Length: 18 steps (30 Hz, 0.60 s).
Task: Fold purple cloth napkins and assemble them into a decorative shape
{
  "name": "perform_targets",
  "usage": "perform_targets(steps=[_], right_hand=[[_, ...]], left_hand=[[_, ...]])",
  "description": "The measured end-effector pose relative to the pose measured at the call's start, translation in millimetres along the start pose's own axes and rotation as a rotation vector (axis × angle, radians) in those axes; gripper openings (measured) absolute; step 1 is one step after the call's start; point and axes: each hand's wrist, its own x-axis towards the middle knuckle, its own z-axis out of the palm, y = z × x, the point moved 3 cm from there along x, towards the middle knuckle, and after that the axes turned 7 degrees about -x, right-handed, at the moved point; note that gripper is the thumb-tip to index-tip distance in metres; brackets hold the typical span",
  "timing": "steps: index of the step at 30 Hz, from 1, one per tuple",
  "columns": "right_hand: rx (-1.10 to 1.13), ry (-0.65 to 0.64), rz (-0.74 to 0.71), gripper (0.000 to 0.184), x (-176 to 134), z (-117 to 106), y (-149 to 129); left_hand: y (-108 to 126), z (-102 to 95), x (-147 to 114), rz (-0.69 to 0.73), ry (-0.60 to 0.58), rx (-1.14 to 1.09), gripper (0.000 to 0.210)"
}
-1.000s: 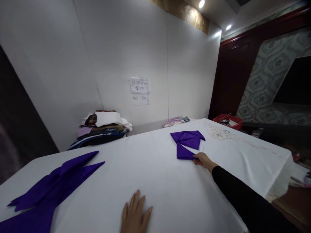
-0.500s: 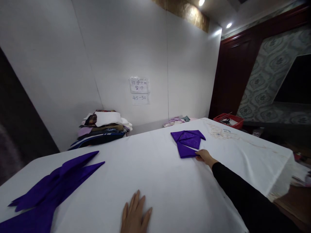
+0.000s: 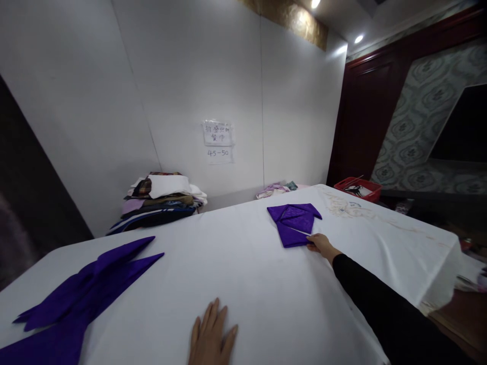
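A folded purple napkin [image 3: 296, 219] lies on the white tablecloth [image 3: 236, 263], right of the middle. My right hand [image 3: 320, 244] reaches out to it and pinches its near right corner between thumb and fingers. Flat on the cloth at the bottom centre rests my left hand [image 3: 213, 332], fingers spread, holding nothing. Another purple napkin [image 3: 101, 276], folded into long pointed layers, lies to the left and runs out of the frame at the bottom left.
A stack of folded clothes [image 3: 160, 200] stands beyond the table's far left edge. Other cloths [image 3: 276, 189] lie at the back, and a red basket [image 3: 359, 190] sits at the far right. A handwritten paper sign [image 3: 218, 141] hangs on the pale wall.
Almost nothing differs. My right hand keeps its pinch on the napkin's corner, with at most a slight shift, and my left hand stays in place.
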Motion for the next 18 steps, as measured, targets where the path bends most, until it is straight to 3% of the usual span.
perform_targets(steps=[8,12,15,18], right_hand=[[-0.141,0.129,-0.127,0.050,-20.5,-10.4,4.8],[-0.251,0.192,-0.285,0.047,-38.9,-15.0,7.8],[-0.379,0.171,-0.545,0.035,-52.4,-9.6,4.4],[-0.676,0.149,-0.878,0.033,-61.4,2.2,0.7]], left_hand=[[1.8,-1.6,-0.1,0.002,-0.010,-0.002,0.051],[1.1,-0.7,0.1,0.004,-0.024,-0.012,0.052],[-0.2,-0.3,0.4,0.007,-0.024,-0.016,0.053],[-2.1,0.1,1.1,0.012,-0.006,-0.019,0.053]])
